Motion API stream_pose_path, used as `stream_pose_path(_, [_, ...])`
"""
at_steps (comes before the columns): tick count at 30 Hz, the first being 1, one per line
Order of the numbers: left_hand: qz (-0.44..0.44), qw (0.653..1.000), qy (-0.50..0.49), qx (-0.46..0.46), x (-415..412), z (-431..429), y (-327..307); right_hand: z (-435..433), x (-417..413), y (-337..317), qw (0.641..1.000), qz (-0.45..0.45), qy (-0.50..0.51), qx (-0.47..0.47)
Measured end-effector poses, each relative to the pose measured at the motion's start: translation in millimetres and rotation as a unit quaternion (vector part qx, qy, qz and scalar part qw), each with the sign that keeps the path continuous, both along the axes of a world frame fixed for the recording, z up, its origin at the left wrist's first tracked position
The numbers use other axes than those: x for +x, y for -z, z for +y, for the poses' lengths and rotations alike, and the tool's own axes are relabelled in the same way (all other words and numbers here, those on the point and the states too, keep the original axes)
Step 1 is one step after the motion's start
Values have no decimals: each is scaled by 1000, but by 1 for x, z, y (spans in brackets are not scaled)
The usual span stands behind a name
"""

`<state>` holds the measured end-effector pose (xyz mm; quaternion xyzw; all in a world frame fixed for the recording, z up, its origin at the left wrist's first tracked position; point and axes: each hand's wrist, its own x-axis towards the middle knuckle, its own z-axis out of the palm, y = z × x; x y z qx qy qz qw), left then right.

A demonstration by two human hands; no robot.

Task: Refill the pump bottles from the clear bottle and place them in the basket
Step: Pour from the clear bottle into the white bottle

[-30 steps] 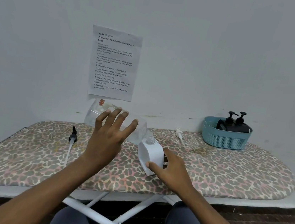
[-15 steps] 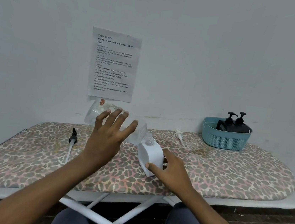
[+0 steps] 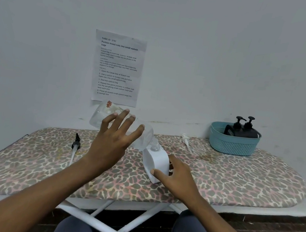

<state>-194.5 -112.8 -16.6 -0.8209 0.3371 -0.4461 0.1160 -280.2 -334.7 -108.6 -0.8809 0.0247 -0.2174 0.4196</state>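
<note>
Left hand: the left hand [image 3: 112, 145] is wrapped over the top of the clear bottle [image 3: 101, 114] with fingers spread, holding it off the board.
Right hand: the right hand [image 3: 179, 177] clasps the white pump bottle [image 3: 155, 160], thumb on the near face and fingers behind it.
Clear bottle: its long axis is tilted, base up and to the left, mouth down and to the right, meeting the open neck of the white pump bottle.
White pump bottle: it stands near the middle of the ironing board [image 3: 236, 180], leaning slightly left, neck up, pump off.
Liquid: I cannot tell the level in either bottle, nor see a stream.
White pump head: the white pump head [image 3: 185, 141] lies by the far edge, between the white bottle and the basket.
Black pump head: the black pump head [image 3: 76, 144] lies on the left part of the board, tube towards the near edge.
Basket: the teal basket [image 3: 231, 144] sits at the far right corner and holds two black pump bottles [image 3: 243, 129], upright with pumps fitted.
Done: those two look finished.
Left: finishing this pour, refitting the white pump, and moving the bottle to the basket.
</note>
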Motion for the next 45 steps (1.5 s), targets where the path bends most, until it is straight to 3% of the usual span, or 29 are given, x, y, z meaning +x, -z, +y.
stream_pose_path(25, [-79, 990, 47, 105, 7, -5, -29, 0, -2, -2, 1000, -7, -4, 5])
stream_pose_path(45, [-181, 932, 161, 270, 15, -32, -79, 1, -3, -4, 1000, -11, -5, 12])
